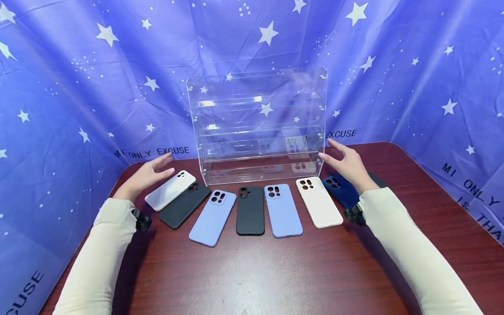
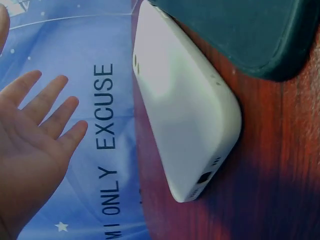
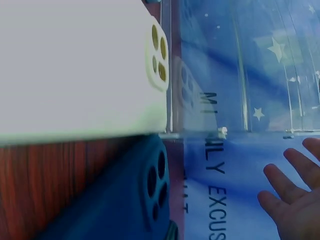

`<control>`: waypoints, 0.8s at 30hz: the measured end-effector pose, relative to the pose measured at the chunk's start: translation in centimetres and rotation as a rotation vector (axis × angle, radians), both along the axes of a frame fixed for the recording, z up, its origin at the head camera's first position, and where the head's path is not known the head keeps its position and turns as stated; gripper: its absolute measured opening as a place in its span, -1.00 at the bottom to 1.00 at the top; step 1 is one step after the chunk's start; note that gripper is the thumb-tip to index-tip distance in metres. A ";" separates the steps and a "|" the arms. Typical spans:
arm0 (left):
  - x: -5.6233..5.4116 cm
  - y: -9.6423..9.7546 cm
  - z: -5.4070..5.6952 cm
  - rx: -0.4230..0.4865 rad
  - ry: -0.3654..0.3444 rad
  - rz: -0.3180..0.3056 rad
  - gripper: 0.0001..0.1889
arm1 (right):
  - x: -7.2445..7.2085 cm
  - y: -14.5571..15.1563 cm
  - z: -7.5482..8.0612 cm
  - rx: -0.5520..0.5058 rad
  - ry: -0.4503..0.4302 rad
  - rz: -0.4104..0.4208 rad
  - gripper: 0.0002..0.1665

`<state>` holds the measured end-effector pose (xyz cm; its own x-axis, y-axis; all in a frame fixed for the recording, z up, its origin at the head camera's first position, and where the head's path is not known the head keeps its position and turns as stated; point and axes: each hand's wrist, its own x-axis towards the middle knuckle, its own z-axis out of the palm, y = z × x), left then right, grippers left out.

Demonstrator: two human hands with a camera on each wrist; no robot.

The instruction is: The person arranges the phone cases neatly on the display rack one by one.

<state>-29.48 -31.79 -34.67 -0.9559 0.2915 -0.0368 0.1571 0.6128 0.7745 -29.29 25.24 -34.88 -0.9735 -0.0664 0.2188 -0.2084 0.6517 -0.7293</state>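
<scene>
My left hand (image 1: 143,177) hovers with spread fingers beyond the white phone case (image 1: 167,194) at the left; the left wrist view shows its bare palm (image 2: 30,145). My right hand (image 1: 348,164) has its fingers extended at the right side of a clear acrylic tiered stand (image 1: 224,176), thumb tip right at the side panel. Below it lies a dark blue phone case (image 1: 334,186), partly hidden by the wrist. A cream phone case (image 1: 316,201) lies beside that one. Neither hand holds anything.
Between these lie a black case (image 1: 185,208), a lilac case (image 1: 212,218), another black case (image 1: 250,212) and a second lilac case (image 1: 283,212), fanned before the stand. The reddish-brown table (image 1: 236,280) meets a blue star-printed curtain (image 1: 244,39) behind.
</scene>
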 end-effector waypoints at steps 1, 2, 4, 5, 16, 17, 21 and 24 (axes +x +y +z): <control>0.0 0.0 -0.1 0.007 -0.002 0.001 -0.17 | -0.1 -0.2 -0.1 -0.018 0.004 -0.006 -0.11; -0.1 -0.1 -0.3 0.013 -0.002 0.003 -0.16 | -0.2 -0.4 -0.2 -0.037 0.010 -0.017 -0.12; -0.2 -0.2 -0.6 0.023 0.001 0.009 -0.15 | -0.5 -0.7 -0.4 -0.085 0.014 -0.049 -0.13; -0.2 -0.3 -0.7 0.027 0.002 0.015 -0.14 | -0.5 -0.9 -0.5 -0.111 0.016 -0.072 -0.13; -1.1 -0.9 -2.1 0.079 -0.077 -0.017 -0.21 | -1.5 -2.0 -1.7 -0.232 0.045 -0.194 -0.31; -1.2 -0.8 -2.2 0.088 -0.085 -0.020 -0.21 | -1.5 -2.0 -1.8 -0.242 0.050 -0.201 -0.33; -1.4 -0.7 -2.6 0.107 -0.114 -0.022 -0.21 | -1.7 -2.1 -2.0 -0.295 0.067 -0.226 -0.40; -1.5 -0.7 -3.0 0.109 -0.140 -0.024 -0.21 | -1.7 -2.3 -2.0 -0.334 0.055 -0.252 -0.43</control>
